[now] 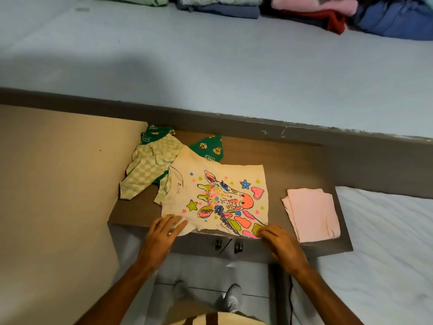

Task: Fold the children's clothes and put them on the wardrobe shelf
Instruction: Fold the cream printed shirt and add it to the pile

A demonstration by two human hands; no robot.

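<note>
A cream children's T-shirt with a bright giraffe print (218,195) lies spread flat on a brown wooden surface (293,165). My left hand (164,231) rests on its near left corner, fingers spread over the cloth. My right hand (278,242) touches the near right hem, fingers curled at the edge. A folded pink garment (314,214) sits to the right of the shirt. Behind the shirt on the left lie a green-and-white checked garment (147,167) and a dark green printed one (208,146), both unfolded.
Stacks of folded clothes (234,5) line the far edge of a pale blue surface (210,62). A beige wall (58,195) stands on the left, and a white mattress (386,242) lies on the right. Cabinet handles (228,245) show below the surface's front edge.
</note>
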